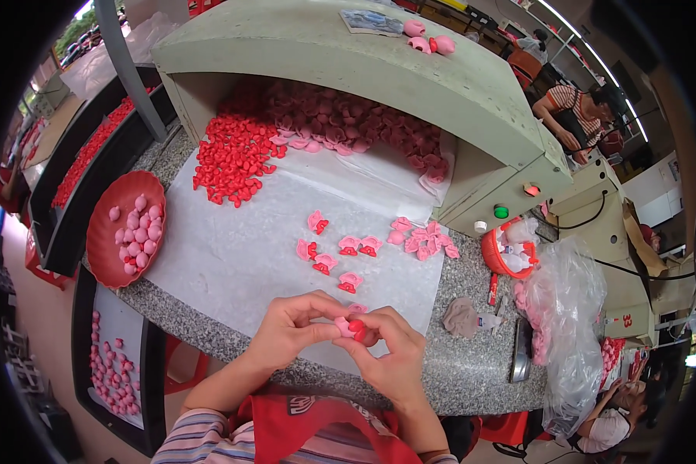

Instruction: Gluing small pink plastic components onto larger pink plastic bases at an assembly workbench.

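Close to the table's front edge, my left hand (294, 329) and my right hand (389, 346) meet with their fingertips pinched around a small pink-and-red plastic piece (351, 328). The pink side faces my left fingers and the red side my right. Its far side is hidden by my fingers. Just beyond my hands, several pink shells paired with red parts (349, 282) lie on the white sheet (247, 255). A small group of loose pink shells (425, 241) sits to their right.
Heaps of red parts (236, 158) and pink shells (356, 116) lie at and under a pale metal hood (340, 46). A red bowl (104, 232) of pink balls stands left. On the right are an orange basket (491, 251) with bottles, a phone (521, 352) and a plastic bag (576, 309).
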The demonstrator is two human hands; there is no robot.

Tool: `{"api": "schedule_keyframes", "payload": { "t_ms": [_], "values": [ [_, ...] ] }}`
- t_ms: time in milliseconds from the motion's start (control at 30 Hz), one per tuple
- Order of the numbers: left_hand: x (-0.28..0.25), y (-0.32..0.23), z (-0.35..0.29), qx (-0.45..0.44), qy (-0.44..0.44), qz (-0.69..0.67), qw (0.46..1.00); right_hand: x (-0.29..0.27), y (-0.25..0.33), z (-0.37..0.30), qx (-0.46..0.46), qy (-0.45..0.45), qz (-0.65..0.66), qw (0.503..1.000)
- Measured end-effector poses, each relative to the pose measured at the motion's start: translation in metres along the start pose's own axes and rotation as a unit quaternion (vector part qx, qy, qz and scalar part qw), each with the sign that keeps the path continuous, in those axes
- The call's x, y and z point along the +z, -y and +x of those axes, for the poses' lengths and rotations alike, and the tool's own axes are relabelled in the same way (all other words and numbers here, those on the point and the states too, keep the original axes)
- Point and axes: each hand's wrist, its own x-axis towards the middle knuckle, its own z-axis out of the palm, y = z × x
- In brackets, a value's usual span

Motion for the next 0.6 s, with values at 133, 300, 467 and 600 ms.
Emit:
{"api": "schedule_keyframes", "payload": {
  "t_ms": [133, 300, 467, 600],
  "values": [
    [0.001, 0.004, -0.005, -0.126, -0.035, -0.126, 0.983, 0.013, -0.010, -0.010, 0.004, -0.026, 0.029, 0.999],
    [0.010, 0.010, -0.009, -0.018, -0.064, 0.073, 0.995, 0.014, -0.012, -0.009, -0.052, -0.042, -0.164, 0.984],
    [0.007, 0.000, -0.011, -0.021, -0.007, 0.107, 0.994, 0.013, -0.016, -0.010, -0.073, -0.025, -0.119, 0.990],
    [0.003, 0.003, -0.010, -0.017, -0.017, 0.146, 0.989, 0.015, -0.028, -0.004, -0.110, -0.013, -0.089, 0.990]
  ]
}}
